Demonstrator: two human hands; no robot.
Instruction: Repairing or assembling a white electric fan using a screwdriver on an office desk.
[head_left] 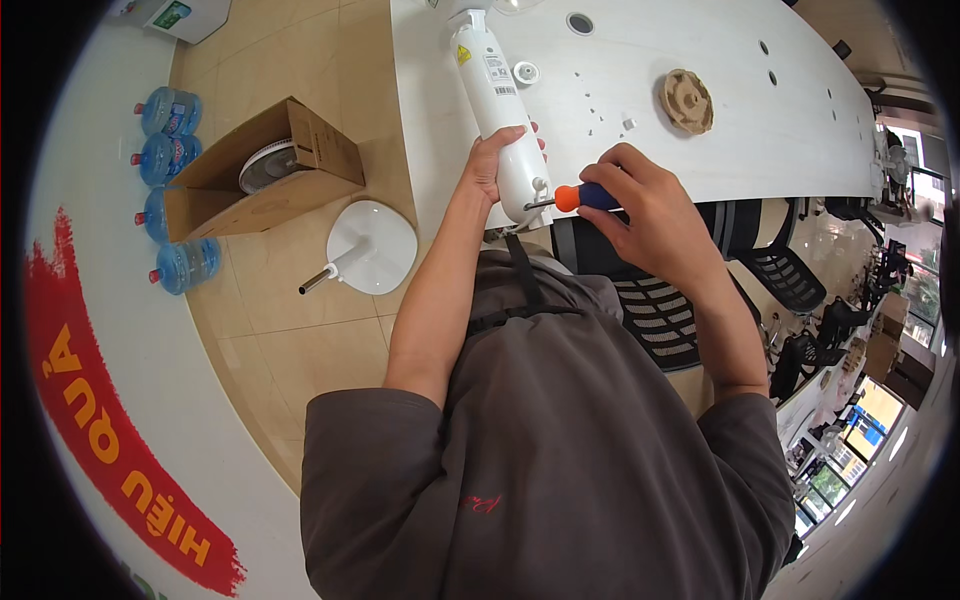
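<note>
A long white rounded housing [495, 95], apparently part of a fan, lies near the left edge of the white table [640, 50], its near end toward me. My left hand [492, 165] wraps round its lower part and steadies it. With my right hand [640, 200] I grip a screwdriver [580, 197] with an orange and blue handle. Its shaft points left, the tip at a small fitting on the housing's near end; whether it sits in a screw I cannot tell. Beside the housing are a white round knob [526, 73], several small screws [590, 110] and a small white piece [629, 124].
Farther right on the table lies a round brown moulded-pulp piece [687, 101]. On the floor to the left stand a white base [372, 245] with a metal tube, an open cardboard box [265, 185] and several water bottles [185, 265]. Black chairs [655, 320] stand at right.
</note>
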